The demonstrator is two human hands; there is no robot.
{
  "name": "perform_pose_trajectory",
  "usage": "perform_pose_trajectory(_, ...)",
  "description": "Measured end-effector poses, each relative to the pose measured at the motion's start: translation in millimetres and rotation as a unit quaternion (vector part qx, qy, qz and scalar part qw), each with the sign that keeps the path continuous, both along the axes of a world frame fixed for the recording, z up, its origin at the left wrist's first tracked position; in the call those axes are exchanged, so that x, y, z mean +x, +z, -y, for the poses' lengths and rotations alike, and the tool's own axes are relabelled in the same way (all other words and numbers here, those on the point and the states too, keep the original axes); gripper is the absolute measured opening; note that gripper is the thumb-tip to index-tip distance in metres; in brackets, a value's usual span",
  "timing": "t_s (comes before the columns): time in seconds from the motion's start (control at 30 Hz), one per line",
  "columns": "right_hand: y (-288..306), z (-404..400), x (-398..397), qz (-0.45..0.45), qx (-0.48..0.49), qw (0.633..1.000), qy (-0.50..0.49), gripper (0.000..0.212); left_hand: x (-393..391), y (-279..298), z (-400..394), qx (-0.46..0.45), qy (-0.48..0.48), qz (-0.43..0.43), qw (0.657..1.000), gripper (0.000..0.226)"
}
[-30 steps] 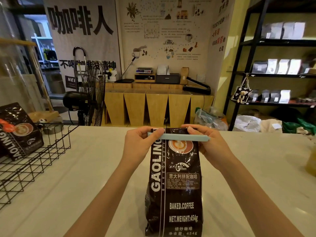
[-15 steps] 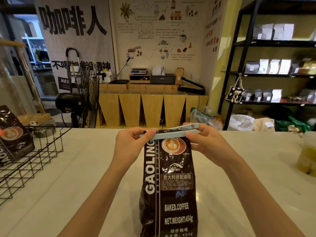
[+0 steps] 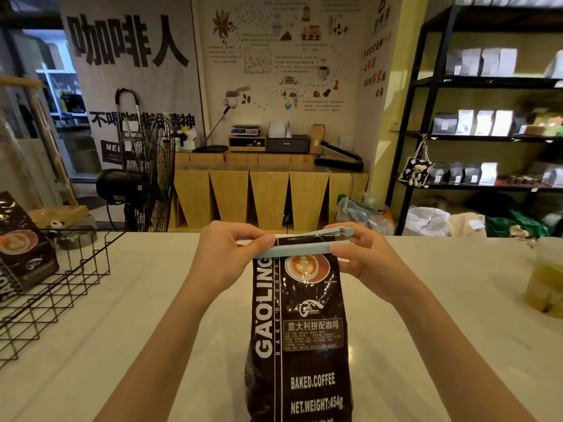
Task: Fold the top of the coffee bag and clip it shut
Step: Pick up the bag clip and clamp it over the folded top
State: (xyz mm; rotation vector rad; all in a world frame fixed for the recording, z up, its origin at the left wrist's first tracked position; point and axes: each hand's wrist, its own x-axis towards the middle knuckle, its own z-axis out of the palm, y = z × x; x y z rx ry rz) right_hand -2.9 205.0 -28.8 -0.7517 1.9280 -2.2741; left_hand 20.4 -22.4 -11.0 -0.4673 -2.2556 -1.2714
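A tall dark brown coffee bag point(image 3: 300, 330) printed "GAOLING" stands upright on the white counter in front of me. A long pale blue bag clip point(image 3: 300, 249) lies across its top. The clip's two arms are spread apart at the right end, with the bag's top edge between them. My left hand point(image 3: 227, 257) pinches the clip's left end with thumb and fingers. My right hand point(image 3: 364, 257) holds the right end, fingers on both arms of the clip.
A black wire basket point(image 3: 51, 296) sits at the left with another coffee bag point(image 3: 21, 245) in it. A translucent jar point(image 3: 545, 275) of yellowish contents stands at the right counter edge. Beyond the counter are a fan point(image 3: 143, 175) and shelves.
The clip was lying shut across the bag's top; its right end has since spread open into two arms. Both hands stay on its ends.
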Motion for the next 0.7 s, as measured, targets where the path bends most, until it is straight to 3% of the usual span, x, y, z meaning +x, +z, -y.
perform_pose_trajectory(0.27, 0, -2, 11, -0.012, 0.101, 0.994, -0.042, 0.038, 3, 2, -8, 0.059, -0.014, 0.011, 0.998, 0.013)
perform_pose_trajectory(0.6, 7, 9, 18, -0.045, 0.078, 0.991, -0.102, 0.019, -1, 1, -1, 0.131, -0.058, 0.057, 0.988, 0.015)
perform_pose_trajectory(0.7, 7, 8, 18, -0.046, 0.074, 0.989, -0.118, 0.022, -1, -1, -1, 0.159, -0.082, 0.070, 0.981, 0.013)
